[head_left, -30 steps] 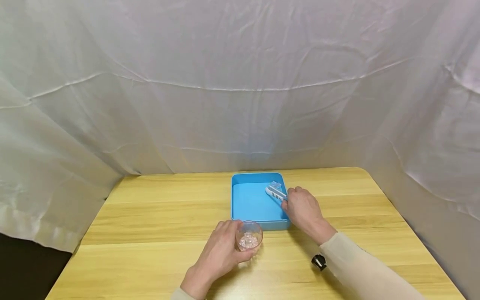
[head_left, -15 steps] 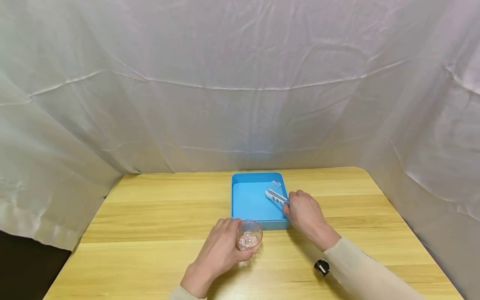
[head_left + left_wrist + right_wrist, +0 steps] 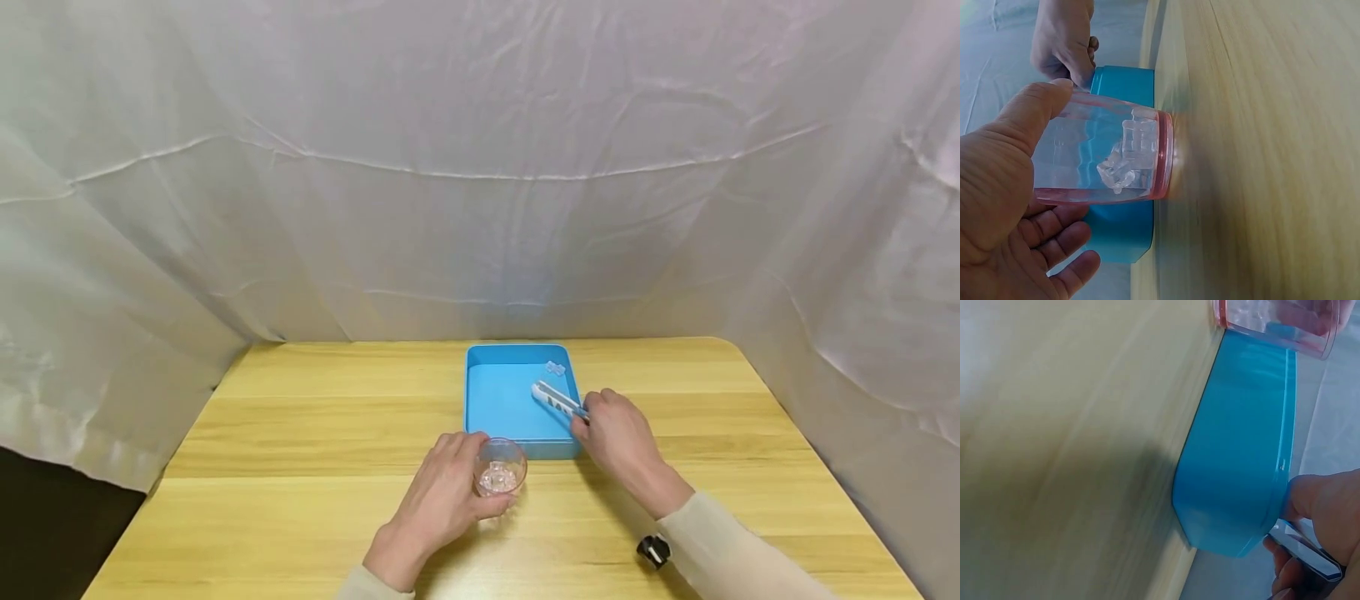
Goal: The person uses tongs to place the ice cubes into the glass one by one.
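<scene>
My left hand (image 3: 435, 500) grips a clear, pink-tinted cup (image 3: 1163, 153) standing on the table at the near edge of a blue tray (image 3: 495, 447). Several clear, ice-like pieces (image 3: 1138, 144) lie in the bottom of the cup. With its fingers curled, my right hand (image 3: 621, 437) holds tongs (image 3: 553, 397), white and metallic at the tips, over the tray's right side. The tong tips reach into the tray, apart from a small clump of clear pieces (image 3: 556, 367) in its far right corner. Whether the tips pinch anything cannot be made out.
The light wooden table (image 3: 315, 467) extends on both sides of the tray. Behind and beside it hangs a pale grey curtain (image 3: 480, 167). A small black device (image 3: 654, 551) sits by the right sleeve.
My right hand and the tongs have drawn back toward the near right, away from the clear pieces in the far corner, which stay there. The left hand holds the cup in place.
</scene>
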{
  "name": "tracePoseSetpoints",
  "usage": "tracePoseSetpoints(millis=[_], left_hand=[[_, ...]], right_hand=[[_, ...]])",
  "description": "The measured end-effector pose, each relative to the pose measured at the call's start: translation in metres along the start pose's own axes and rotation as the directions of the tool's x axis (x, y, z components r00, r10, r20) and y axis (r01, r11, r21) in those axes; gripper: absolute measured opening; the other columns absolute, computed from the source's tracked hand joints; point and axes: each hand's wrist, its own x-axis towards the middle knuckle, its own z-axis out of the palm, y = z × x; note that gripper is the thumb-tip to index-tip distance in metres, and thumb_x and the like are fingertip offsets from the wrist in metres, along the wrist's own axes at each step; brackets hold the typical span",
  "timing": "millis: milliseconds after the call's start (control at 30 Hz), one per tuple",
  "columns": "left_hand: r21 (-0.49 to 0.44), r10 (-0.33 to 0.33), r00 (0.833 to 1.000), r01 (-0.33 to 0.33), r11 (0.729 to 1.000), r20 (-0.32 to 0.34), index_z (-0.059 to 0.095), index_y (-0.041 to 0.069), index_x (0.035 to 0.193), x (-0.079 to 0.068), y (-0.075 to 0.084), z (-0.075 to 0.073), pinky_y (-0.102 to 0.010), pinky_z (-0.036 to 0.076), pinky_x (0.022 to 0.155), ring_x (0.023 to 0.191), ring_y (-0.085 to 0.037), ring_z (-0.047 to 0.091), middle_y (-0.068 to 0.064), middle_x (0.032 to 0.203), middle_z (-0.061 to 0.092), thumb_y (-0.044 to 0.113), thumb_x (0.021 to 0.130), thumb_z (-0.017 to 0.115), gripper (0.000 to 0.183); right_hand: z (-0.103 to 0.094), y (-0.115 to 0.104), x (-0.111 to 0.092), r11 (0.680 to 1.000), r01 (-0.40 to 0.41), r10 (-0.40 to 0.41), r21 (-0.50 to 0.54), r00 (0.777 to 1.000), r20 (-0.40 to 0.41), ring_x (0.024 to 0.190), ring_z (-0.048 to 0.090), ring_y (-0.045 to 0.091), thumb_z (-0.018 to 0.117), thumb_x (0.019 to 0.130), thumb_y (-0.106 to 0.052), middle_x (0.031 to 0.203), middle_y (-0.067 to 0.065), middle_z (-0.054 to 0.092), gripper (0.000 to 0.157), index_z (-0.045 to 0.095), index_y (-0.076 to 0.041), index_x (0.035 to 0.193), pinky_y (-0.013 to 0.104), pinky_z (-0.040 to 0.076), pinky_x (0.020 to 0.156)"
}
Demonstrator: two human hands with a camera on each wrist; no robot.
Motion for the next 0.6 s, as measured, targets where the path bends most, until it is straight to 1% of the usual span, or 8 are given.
tracePoseSetpoints(millis=[133,233,333,433,600], left_hand=[[-0.006,0.002,1.000,-0.002,1.000,0.001,0.061,0.005,0.133,0.001,0.000,0.001,-0.046,0.053,0.104,0.116,-0.023,0.060,-0.007,0.121,0.069,0.046,0.078,0.093,0.075],[-0.020,-0.005,1.000,0.005,1.000,0.002,0.061,0.005,0.133,0.003,-0.001,0.002,-0.046,0.053,0.104,0.116,-0.023,0.060,-0.007,0.120,0.069,0.045,0.078,0.093,0.075],[-0.032,-0.018,1.000,0.018,0.999,0.007,0.060,0.005,0.133,0.004,-0.001,0.003,-0.046,0.054,0.105,0.118,-0.023,0.060,-0.007,0.121,0.069,0.044,0.077,0.093,0.076],[-0.044,-0.028,1.000,0.028,0.999,0.014,0.060,0.005,0.135,0.004,0.000,0.003,-0.046,0.054,0.105,0.119,-0.024,0.060,-0.008,0.123,0.069,0.044,0.077,0.094,0.078],[-0.058,-0.033,0.999,0.034,0.998,0.020,0.059,0.005,0.136,0.004,0.001,0.004,-0.046,0.055,0.105,0.121,-0.024,0.060,-0.008,0.125,0.069,0.044,0.077,0.094,0.078]], right_hand=[[-0.005,0.001,-0.005,0.999,-0.032,0.032,0.036,0.999,0.006,0.062,0.043,0.017,0.070,0.092,-0.012,0.073,0.003,0.050,0.013,0.066,-0.001,0.087,0.028,0.039,0.054],[-0.013,0.000,-0.010,0.995,-0.059,0.059,0.087,0.998,-0.004,0.064,0.045,0.016,0.070,0.092,-0.013,0.076,0.003,0.053,0.012,0.068,-0.002,0.090,0.029,0.041,0.056],[-0.021,-0.002,-0.016,0.989,-0.063,0.067,0.130,0.997,-0.029,0.065,0.046,0.015,0.071,0.092,-0.014,0.078,0.002,0.057,0.010,0.070,-0.003,0.091,0.031,0.045,0.058],[-0.028,-0.003,-0.024,0.988,-0.035,0.044,0.148,0.997,-0.061,0.066,0.046,0.013,0.074,0.090,-0.013,0.079,0.000,0.058,0.009,0.072,-0.005,0.091,0.031,0.046,0.059],[-0.037,-0.006,-0.038,0.987,0.042,-0.023,0.154,0.992,-0.123,0.068,0.047,0.008,0.079,0.087,-0.012,0.080,-0.005,0.059,0.007,0.073,-0.010,0.089,0.027,0.047,0.060]])
